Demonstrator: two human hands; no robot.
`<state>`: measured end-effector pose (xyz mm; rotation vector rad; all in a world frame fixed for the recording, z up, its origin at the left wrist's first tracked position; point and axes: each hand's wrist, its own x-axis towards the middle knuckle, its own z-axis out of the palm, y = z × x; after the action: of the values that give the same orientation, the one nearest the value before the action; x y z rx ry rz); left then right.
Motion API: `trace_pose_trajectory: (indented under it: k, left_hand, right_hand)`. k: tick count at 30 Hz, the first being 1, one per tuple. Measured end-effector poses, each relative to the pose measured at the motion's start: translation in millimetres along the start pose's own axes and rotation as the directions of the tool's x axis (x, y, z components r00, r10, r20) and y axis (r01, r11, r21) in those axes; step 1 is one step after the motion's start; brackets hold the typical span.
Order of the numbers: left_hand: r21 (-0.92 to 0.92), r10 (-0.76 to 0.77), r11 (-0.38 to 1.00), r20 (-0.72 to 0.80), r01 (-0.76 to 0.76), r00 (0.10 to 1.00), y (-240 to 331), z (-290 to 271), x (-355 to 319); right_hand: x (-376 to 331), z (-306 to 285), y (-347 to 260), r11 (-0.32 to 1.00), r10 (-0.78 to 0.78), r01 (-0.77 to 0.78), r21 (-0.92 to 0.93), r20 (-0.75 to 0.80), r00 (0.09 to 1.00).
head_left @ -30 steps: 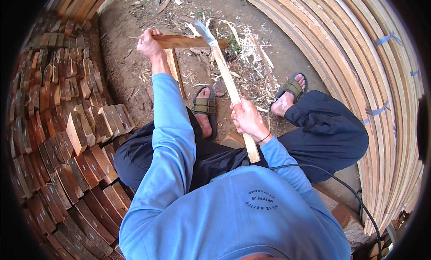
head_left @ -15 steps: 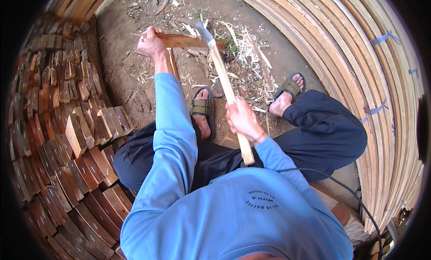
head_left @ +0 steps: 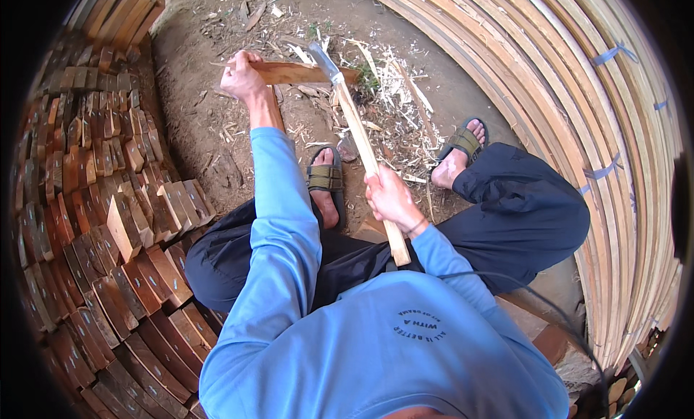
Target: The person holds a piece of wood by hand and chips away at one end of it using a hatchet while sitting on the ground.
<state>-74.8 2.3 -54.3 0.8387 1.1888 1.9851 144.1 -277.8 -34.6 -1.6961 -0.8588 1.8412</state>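
Note:
My left hand [head_left: 244,78] is closed around the left end of a flat wooden board [head_left: 289,73], held roughly level above the ground. In my right hand [head_left: 390,197] is a hatchet [head_left: 355,121] with a long pale wooden handle, its fingers wrapped round the lower part. The grey metal head [head_left: 324,62] lies across the board near its right end in this view; whether it touches the wood I cannot tell. The handle's butt end points back toward my lap.
Pale shavings [head_left: 401,90] litter the dirt beyond my sandalled feet. Stacked cut wood blocks [head_left: 108,238] rise along my left. Long bent-looking planks [head_left: 578,93], tied with blue strips, line the right side. A dark cable [head_left: 535,292] crosses by my right arm.
My left hand and the board have come slightly lower and nearer. The hatchet head has shifted a little left and down over the board. Both grips are kept.

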Motion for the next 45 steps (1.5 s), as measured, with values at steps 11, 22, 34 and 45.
trace_pose_trajectory:
  k: [11,22,34,45]
  left_hand:
    - [0.058,-0.006,0.998,-0.061,0.01,0.998,3,22,-8]
    - [0.037,-0.02,0.999,-0.03,0.021,0.999,2,12,-19]
    - [-0.022,-0.053,0.998,-0.104,0.051,0.993,2,4,4]
    - [0.103,-0.004,0.995,-0.061,0.01,0.998,3,22,-9]
  right_hand:
    - [31,12,4,0.992,-0.116,0.115,-0.041,-0.017,0.993]
    - [16,13,5,0.991,-0.133,0.132,-0.021,-0.053,0.99]
    - [-11,16,13,0.992,-0.116,0.115,-0.05,-0.026,0.993]
    - [-8,18,25,0.966,-0.257,0.254,-0.049,-0.093,0.962]
